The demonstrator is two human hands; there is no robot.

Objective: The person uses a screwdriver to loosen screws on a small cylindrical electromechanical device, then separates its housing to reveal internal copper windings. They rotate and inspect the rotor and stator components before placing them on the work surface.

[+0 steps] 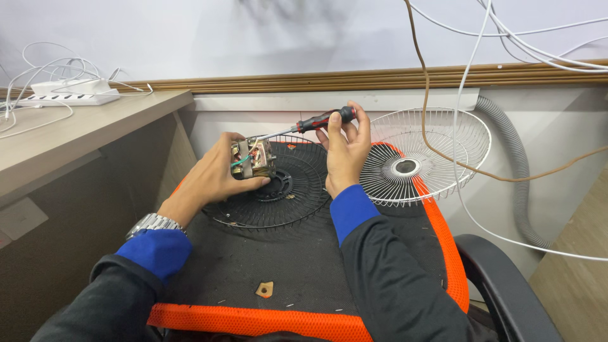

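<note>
The fingers of the left hand (212, 177) are closed around a small electric fan motor with copper windings and coloured wires (252, 159), holding it just above the black round wire fan grille (278, 190). The fingers of the right hand (345, 155) are pinched together on the red and black handle of a screwdriver (326, 118), and its metal shaft points left to the top of the motor. I think the tip could slip from the screw, because the motor is held in the air only by one hand, and then it may scratch the windings or touch the left fingers. The grille lies on a black chair seat with orange mesh edge (437, 234); a white wire fan grille (424, 155) leans beside it.
</note>
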